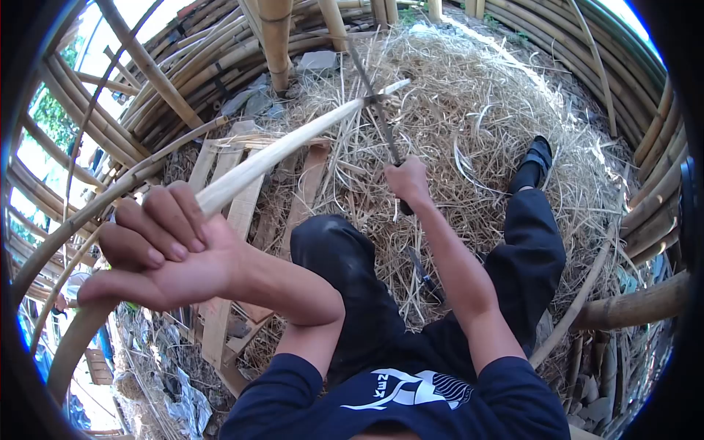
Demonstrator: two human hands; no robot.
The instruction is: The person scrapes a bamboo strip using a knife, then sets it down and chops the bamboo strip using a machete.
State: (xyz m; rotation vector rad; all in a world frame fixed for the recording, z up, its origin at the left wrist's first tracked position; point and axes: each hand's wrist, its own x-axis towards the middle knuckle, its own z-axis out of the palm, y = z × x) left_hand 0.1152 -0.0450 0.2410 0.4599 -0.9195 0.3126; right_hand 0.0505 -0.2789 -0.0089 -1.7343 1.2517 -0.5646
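Observation:
My left hand [165,253] is raised at the left, its fingers curled round a pale, peeled bamboo strip [286,150]. The strip slants up and away to the right, and its far end crosses a long dark knife blade [383,121]. At the crossing, a dark bit sits against the strip; I cannot make out whether it belongs to the blade. Lower down the blade, my right hand [408,183] is closed on the knife's handle, which is mostly hidden by the fingers. Another dark, slim tool [423,273] lies on the shavings between my legs.
Bamboo shavings [469,95] cover the ground in a thick heap. A wooden slatted frame [238,198] lies at the left. Bamboo poles [198,73] are stacked behind, beside an upright bamboo post [276,44]. A thick bamboo pole [634,301] juts in from the right.

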